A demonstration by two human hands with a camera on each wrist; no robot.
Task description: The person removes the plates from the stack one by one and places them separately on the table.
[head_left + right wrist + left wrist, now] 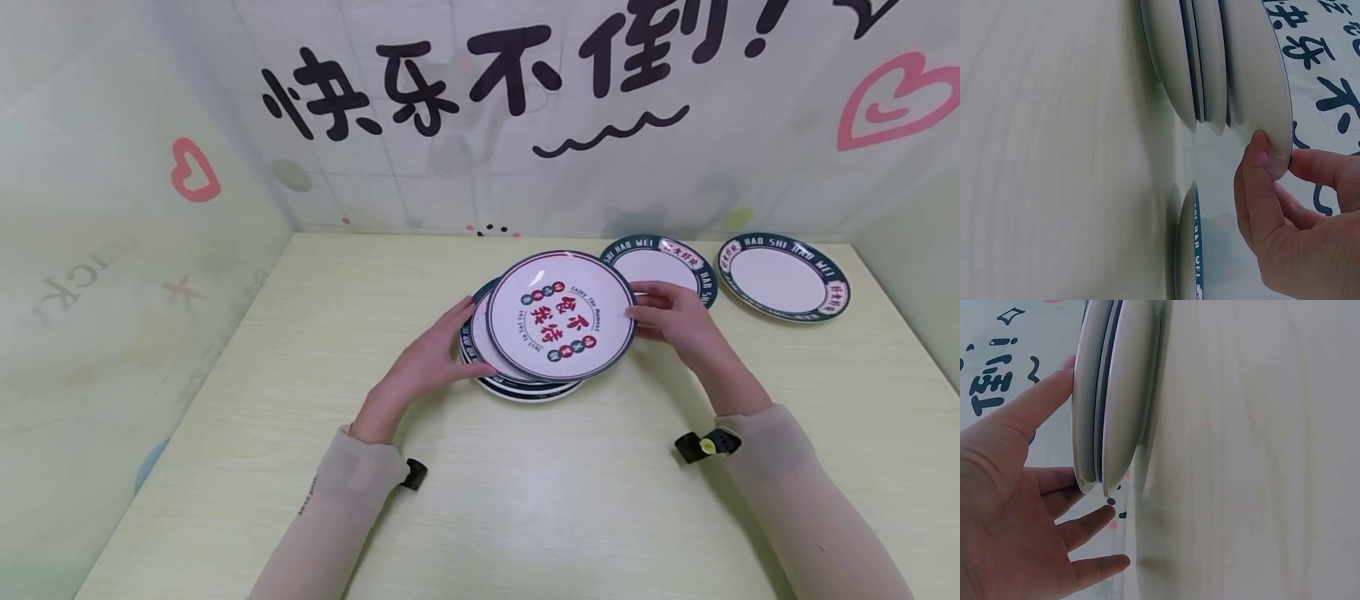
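1. Right hand: fingers and thumb pinch the rim of the upper plate at three o'clock.
2. Upper plate: positioned face up over the plate stack, offset toward two o'clock.
3. Left hand: fingers extended and spread, touching the plate stack at nine o'clock.
4. Tabletop: near lettered plate at two o'clock from the plate stack; far lettered plate beyond.
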